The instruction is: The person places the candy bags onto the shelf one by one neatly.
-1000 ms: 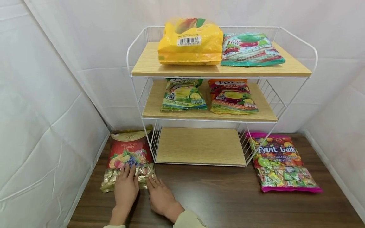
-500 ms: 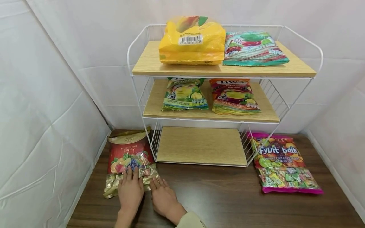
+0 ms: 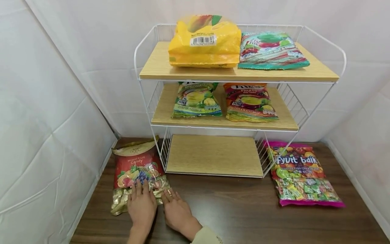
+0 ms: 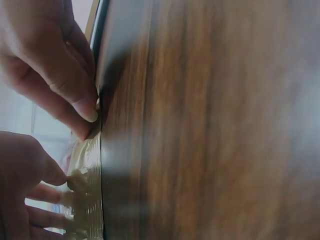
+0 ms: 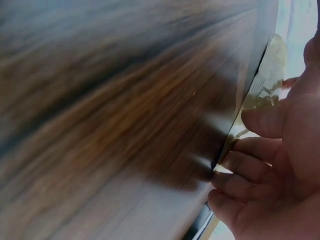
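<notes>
A red and gold bag of mixed fruit candy (image 3: 134,169) lies on the table left of the rack. My left hand (image 3: 142,205) rests on its gold lower part, with the fingers stretched out over the foil. At the bag's lower right corner, my right hand (image 3: 177,210) touches the foil with its fingertips. In the left wrist view, the left thumb and fingers (image 4: 47,220) lie along the crimped gold edge. Seen from the right wrist, the right hand (image 5: 270,160) has its thumb against the bag and its other fingers loosely bent close to the table.
A white wire rack with wooden shelves (image 3: 213,154) stands behind. On top sit a yellow bag (image 3: 204,44) and a teal bag (image 3: 271,51). The middle shelf holds a green bag (image 3: 196,100) and a red-orange bag (image 3: 250,103). Right lies a Fyvit baik bag (image 3: 304,176).
The bag of mixed fruit candy has slid slightly towards me and turned a little under my hands. Both hands have shifted slightly right and back with it.
</notes>
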Available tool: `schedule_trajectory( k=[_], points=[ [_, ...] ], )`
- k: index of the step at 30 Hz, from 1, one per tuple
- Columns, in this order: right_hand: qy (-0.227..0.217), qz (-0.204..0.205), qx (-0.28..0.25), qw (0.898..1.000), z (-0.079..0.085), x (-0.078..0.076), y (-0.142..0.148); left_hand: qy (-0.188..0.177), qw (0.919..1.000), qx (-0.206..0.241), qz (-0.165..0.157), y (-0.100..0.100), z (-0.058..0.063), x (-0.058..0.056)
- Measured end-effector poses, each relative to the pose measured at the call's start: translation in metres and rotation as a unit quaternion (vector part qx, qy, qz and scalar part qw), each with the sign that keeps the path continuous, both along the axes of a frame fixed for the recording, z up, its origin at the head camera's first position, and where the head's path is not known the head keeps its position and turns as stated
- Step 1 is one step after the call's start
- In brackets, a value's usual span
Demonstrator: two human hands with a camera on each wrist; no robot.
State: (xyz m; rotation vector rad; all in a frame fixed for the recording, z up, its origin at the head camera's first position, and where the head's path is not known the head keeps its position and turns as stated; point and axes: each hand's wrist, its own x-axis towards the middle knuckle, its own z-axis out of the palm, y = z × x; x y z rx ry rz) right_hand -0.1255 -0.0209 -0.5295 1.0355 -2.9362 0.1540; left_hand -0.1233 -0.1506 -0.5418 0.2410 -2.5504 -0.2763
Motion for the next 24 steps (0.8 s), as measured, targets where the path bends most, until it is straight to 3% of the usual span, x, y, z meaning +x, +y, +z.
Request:
schedule_trajectory(
  k=[11,15,24],
  points=[
    [0.030,-0.006,0.015,0.999,0.000,-0.004,0.012,-0.004,0.9985,-0.046,0.028,0.021,0.004,0.007],
    [0.030,-0.018,0.016,0.999,0.001,-0.005,0.014,0.013,0.9967,-0.076,0.024,0.027,0.003,0.011],
    [0.016,-0.048,0.036,0.998,0.002,-0.008,0.020,0.049,0.9950,-0.087,0.007,0.032,-0.003,0.014]
  ],
)
